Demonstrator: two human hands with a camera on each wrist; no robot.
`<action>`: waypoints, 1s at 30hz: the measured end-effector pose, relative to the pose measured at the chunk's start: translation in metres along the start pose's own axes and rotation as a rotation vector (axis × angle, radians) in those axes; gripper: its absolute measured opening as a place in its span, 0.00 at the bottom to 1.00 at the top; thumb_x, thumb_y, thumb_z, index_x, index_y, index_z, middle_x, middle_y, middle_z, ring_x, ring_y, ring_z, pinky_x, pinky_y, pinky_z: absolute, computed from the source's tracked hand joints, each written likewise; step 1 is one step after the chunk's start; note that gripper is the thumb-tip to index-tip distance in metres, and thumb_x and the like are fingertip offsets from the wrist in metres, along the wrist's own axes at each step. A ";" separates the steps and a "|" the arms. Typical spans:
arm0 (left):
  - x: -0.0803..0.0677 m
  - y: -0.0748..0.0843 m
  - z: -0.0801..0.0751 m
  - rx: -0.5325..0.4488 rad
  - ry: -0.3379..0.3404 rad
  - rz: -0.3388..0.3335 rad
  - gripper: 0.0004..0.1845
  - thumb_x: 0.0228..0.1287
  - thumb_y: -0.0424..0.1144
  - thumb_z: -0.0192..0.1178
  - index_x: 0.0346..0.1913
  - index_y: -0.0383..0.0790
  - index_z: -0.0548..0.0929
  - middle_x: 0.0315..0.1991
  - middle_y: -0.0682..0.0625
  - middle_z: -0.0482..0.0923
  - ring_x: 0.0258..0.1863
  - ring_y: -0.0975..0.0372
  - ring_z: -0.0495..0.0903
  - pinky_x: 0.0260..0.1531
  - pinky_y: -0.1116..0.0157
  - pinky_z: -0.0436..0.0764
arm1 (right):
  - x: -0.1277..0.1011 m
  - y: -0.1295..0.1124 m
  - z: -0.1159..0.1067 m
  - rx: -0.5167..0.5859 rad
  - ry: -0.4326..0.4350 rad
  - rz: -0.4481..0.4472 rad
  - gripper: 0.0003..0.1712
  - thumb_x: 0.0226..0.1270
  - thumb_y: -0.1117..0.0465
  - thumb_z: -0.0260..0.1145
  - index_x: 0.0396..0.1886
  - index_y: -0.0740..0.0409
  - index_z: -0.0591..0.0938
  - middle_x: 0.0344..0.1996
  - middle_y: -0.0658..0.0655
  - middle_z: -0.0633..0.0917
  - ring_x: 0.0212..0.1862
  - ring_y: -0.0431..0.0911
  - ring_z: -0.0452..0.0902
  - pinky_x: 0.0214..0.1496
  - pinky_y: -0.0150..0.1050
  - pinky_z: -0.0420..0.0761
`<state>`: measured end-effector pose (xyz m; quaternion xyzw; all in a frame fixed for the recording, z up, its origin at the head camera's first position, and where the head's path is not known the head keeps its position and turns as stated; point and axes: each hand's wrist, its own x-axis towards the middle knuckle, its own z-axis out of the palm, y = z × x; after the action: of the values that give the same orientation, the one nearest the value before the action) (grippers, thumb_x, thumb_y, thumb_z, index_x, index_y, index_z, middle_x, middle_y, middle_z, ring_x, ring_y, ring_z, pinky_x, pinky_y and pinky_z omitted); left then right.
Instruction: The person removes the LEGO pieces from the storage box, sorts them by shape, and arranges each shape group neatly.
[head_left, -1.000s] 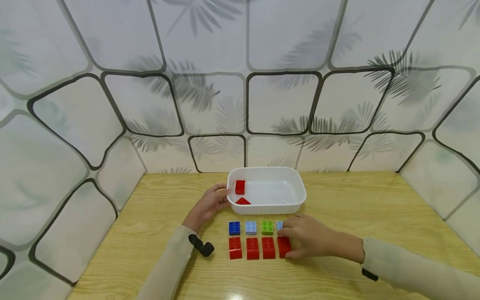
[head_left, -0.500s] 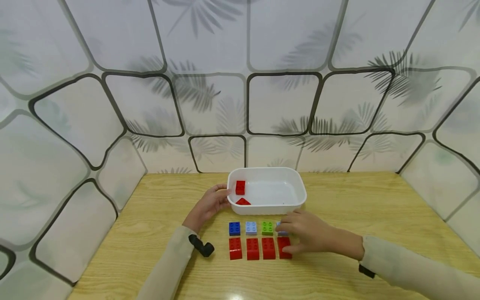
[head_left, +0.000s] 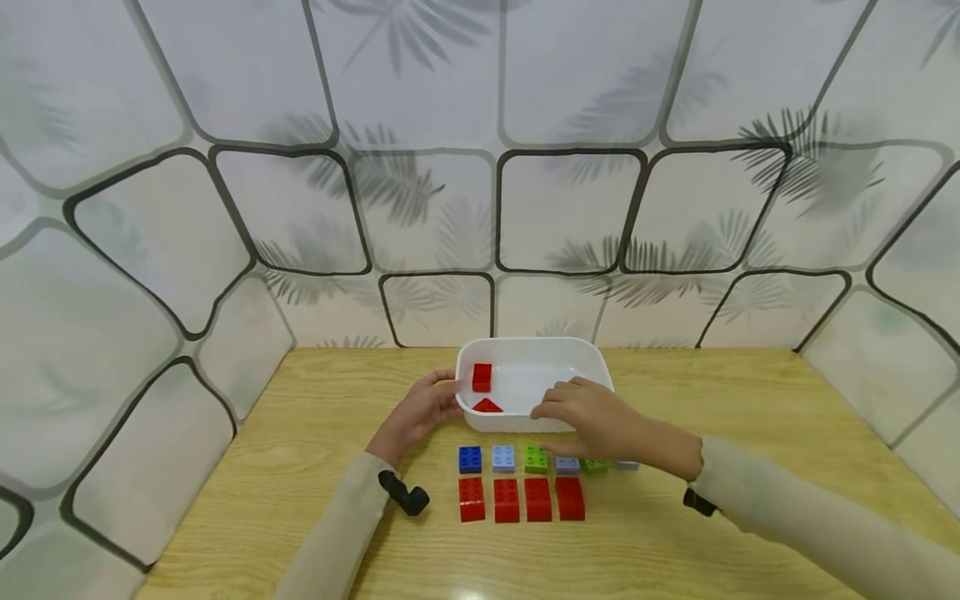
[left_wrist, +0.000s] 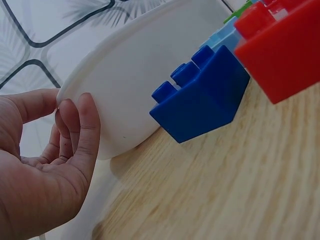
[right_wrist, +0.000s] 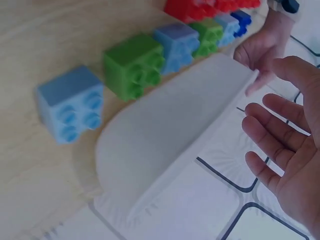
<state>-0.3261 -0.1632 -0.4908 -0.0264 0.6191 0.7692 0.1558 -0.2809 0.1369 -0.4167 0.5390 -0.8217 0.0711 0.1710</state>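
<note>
My left hand (head_left: 420,410) pinches the left rim of a white plastic tub (head_left: 532,422), its thumb and fingers on either side of the rim in the left wrist view. My right hand (head_left: 600,421) hovers over the tub's front right edge; the right wrist view shows its fingers loosely bent with nothing between them. Inside the tub lie a red block (head_left: 482,377) and a red piece with a pointed top (head_left: 487,406). In front stands a row of studded toy bricks: dark blue (head_left: 470,459), light blue (head_left: 503,458), green (head_left: 536,459) and others partly behind the right hand.
Nearer me, several red bricks (head_left: 506,501) form a second row on the wooden table (head_left: 337,375). At the right end of the back row are a green brick (right_wrist: 134,67) and a light blue brick (right_wrist: 72,105). A patterned wall (head_left: 435,308) rises behind.
My right hand has lifted from the rightmost red brick and moved up and forward to the tub's front edge, uncovering that brick. My left hand stays at the tub's rim.
</note>
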 end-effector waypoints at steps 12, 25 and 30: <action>0.000 -0.002 -0.004 -0.009 -0.020 0.013 0.20 0.77 0.35 0.55 0.65 0.31 0.66 0.36 0.50 0.81 0.30 0.65 0.81 0.38 0.68 0.84 | 0.069 0.021 -0.007 0.059 -0.073 0.114 0.19 0.63 0.52 0.75 0.49 0.57 0.87 0.43 0.54 0.88 0.45 0.48 0.84 0.50 0.46 0.84; -0.002 -0.002 0.001 -0.010 -0.004 0.003 0.18 0.77 0.35 0.56 0.63 0.34 0.68 0.39 0.50 0.80 0.31 0.65 0.80 0.37 0.69 0.84 | 0.110 0.040 0.022 0.175 -0.316 0.358 0.32 0.64 0.52 0.75 0.64 0.61 0.80 0.61 0.61 0.83 0.62 0.56 0.79 0.63 0.54 0.80; -0.002 -0.002 -0.001 -0.018 -0.006 0.011 0.17 0.77 0.35 0.56 0.62 0.34 0.69 0.36 0.51 0.80 0.30 0.65 0.80 0.37 0.69 0.83 | 0.118 0.044 0.037 0.205 -0.366 0.398 0.34 0.63 0.52 0.75 0.65 0.62 0.79 0.63 0.61 0.82 0.65 0.56 0.77 0.67 0.54 0.77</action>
<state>-0.3236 -0.1640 -0.4928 -0.0219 0.6119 0.7756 0.1533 -0.3715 0.0421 -0.4064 0.3854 -0.9171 0.0876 -0.0532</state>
